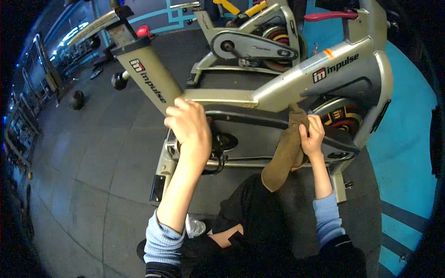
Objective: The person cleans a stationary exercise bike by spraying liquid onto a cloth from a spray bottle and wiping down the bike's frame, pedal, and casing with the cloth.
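Note:
A silver-and-grey Impulse spin bike stands before me, its frame [222,95] running from the seat post tube [153,74] to the front. My left hand [189,121] has its fingers curled over the frame near the foot of that tube. Within my right hand [313,133] is a brown cloth [280,170], bunched against the underside of the sloping frame tube [285,85]. The rest of the cloth hangs down by the grey chain guard [257,135]. Right of this hand shows the flywheel [347,118]. A pedal crank [220,153] is partly hidden by my left hand.
A second spin bike [255,48] stands just behind. Dark rubber tiles [87,156] cover the floor, with blue flooring [403,146] to the right. A dumbbell [77,99] lies at left, near gym machines [45,66]. My bent legs [250,205] are below the bike.

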